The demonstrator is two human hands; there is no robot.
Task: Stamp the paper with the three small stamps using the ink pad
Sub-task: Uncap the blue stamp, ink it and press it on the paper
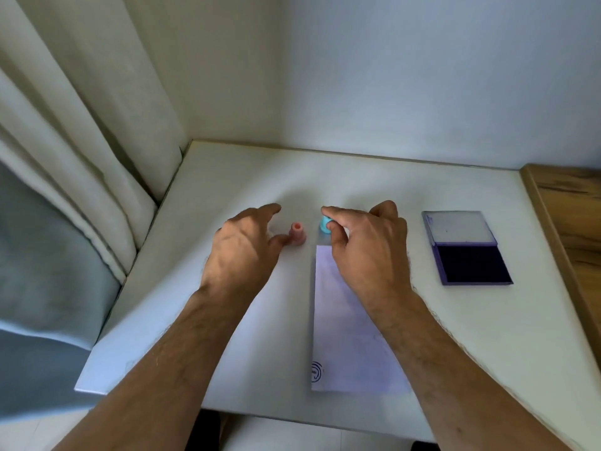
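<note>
White worktop (357,177) set into a corner, pale wall behind, curtain (81,141) hanging down the left side. Wooden surface (566,206) at the right edge.

Right hand (364,239): thumb and forefinger pinch a small blue stamp (324,224), just past the far end of the paper (344,327). Cannot tell whether the stamp sits on the worktop or is lifted clear of it. Other fingers curled loosely.

Left hand (242,245): fingers spread and relaxed, holding nothing. Thumb tip lies right beside the base of a small pink stamp (297,234); contact uncertain. Pink stamp stands upright on the worktop, left of the blue one, the two near each other but apart.

Paper: a long narrow white sheet, lying flat, running from the stamps toward the near edge. One round blue stamped mark (316,371) at its near left corner. Right forearm crosses over part of the sheet.

Ink pad (468,252): to the right of the paper, well apart from it, lid open and laid back, dark blue pad face exposed.

Only two small stamps visible from here.
</note>
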